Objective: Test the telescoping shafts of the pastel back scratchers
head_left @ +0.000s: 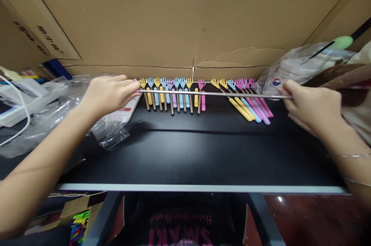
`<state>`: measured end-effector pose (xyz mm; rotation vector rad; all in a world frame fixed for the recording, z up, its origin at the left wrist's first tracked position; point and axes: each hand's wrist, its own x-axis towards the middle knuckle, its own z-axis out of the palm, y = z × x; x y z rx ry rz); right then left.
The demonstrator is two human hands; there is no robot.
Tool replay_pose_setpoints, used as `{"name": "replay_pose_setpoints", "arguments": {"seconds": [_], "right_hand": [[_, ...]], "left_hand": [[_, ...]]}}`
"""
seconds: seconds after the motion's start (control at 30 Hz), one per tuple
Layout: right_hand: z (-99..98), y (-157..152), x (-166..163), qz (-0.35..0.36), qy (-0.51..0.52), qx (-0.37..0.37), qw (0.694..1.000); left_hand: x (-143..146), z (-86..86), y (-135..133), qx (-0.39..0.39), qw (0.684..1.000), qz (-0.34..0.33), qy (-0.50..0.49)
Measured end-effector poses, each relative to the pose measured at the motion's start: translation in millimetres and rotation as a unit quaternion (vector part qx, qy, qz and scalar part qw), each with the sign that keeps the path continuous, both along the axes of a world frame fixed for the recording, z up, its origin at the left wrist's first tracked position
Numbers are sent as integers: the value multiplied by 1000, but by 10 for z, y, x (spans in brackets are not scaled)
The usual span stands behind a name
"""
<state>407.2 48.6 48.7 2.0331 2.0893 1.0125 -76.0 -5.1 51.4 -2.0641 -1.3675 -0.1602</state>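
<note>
A long thin metal rod (232,94) stretches almost level across the view above the black table. My left hand (111,93) is closed around its left end, and what lies inside those fingers is hidden. At the other end my right hand (311,103) grips the rod, its fingers curled. Behind and below the rod lies a row of back scratchers (181,101) with small yellow, blue, purple and pink claw heads, metal shafts and coloured grips. Closer to my right hand, a slanted group of back scratchers (251,105) has yellow, blue, pink and purple handles.
Cardboard (185,17) walls the table's back. Crumpled clear plastic bags (111,137) and a white device (20,103) with a cable are at left. A bagged cup (290,77) stands at right. The black table (185,153) has a pale front edge.
</note>
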Motion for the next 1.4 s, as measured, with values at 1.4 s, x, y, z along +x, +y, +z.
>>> {"name": "replay_pose_setpoints", "arguments": {"seconds": [1.4], "right_hand": [[-32, 90, 464, -134, 100, -44, 985]], "left_hand": [[-621, -75, -114, 18, 999, 26, 14]]}}
